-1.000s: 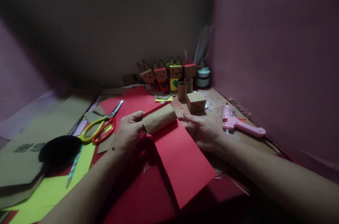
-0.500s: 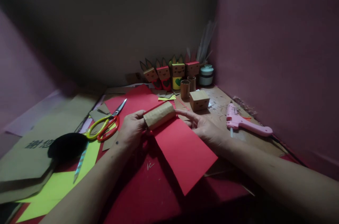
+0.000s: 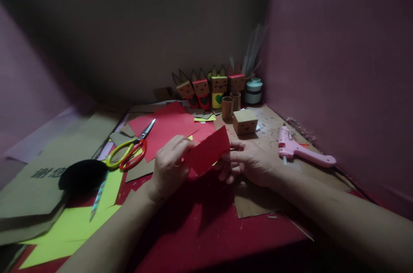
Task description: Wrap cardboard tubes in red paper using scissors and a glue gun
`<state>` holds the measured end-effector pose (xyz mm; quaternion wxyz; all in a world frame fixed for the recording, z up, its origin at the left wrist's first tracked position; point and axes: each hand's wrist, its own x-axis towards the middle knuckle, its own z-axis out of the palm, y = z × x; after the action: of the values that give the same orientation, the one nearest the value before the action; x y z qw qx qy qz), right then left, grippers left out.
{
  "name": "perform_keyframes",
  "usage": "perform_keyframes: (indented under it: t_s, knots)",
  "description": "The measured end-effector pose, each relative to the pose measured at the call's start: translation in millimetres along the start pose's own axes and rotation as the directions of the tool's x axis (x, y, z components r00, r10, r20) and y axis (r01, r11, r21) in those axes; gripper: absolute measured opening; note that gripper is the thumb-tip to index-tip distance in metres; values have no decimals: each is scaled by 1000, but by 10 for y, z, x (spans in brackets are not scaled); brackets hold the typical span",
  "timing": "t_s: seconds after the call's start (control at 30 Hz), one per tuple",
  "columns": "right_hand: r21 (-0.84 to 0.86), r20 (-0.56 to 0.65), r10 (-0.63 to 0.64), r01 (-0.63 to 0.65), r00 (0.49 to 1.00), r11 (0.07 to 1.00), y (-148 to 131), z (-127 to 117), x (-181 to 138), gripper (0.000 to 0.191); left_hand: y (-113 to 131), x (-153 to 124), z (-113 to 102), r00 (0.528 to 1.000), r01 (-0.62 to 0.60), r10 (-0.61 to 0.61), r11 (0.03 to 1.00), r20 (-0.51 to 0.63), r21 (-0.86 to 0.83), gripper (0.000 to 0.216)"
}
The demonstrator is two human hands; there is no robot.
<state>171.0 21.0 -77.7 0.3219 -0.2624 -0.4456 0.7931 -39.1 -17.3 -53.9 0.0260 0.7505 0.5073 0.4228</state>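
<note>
**Both hands grip the red paper (image 3: 209,152) just above the desk (image 3: 266,135).**

We close the fingers of our left hand (image 3: 169,167) over the lower left end of the red paper, and the fingers of our right hand (image 3: 250,161) pinch its upper right end. The red paper is clear of the desk and tilted, with its right end higher. We cannot tell whether it is wrapped round anything. The scissors (image 3: 129,152), with yellow and red handles, lie on the desk just left of the left hand, blades pointing away from us. The pink glue gun (image 3: 300,150) lies on its side near the right hand. The cardboard box (image 3: 245,121), with a drawn face, stands beyond the right hand. The paper figures (image 3: 209,88) stand in a row at the back wall. A yellow sheet (image 3: 74,230) lies flat at the near left.
</note>
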Motion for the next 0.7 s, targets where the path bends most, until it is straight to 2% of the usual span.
perform_keyframes:
  t_s: [0.13, 0.27, 0.33, 0.43, 0.57, 0.63, 0.7]
  knots:
    - [-4, 17, -9, 9, 1000, 1000, 11, 5, 3, 37, -47, -8, -13, 984, -178, 179, 979, -7, 96, 8]
    - [-12, 11, -28, 29, 1000, 1000, -2, 28, -1, 30, -100, -24, -10, 897, -427, 441, 874, -10, 234, 13]
    - [-13, -12, -53, 53, 999, 998, -8, 45, -2, 27, -107, -30, -5, 865, -475, 500, 843, -40, 254, 16]
    - [-17, -22, -96, 96, 995, 995, -5, 62, -7, 21, -88, -31, -4, 907, -398, 413, 905, -84, 149, 17]
    - [-33, 2, -99, 99, 995, 995, 9, 62, -23, 14, -47, -28, 4, 965, -260, 259, 966, -44, -5, 17]
    - [-37, 20, -100, 101, 995, 994, 11, 60, -31, 13, -41, -28, 27, 993, -121, 121, 985, -10, -120, 15]
    - [-37, 35, -110, 112, 993, 993, 10, 59, -35, 15, -50, -23, 64, 999, 43, -37, 964, 25, -262, 18]
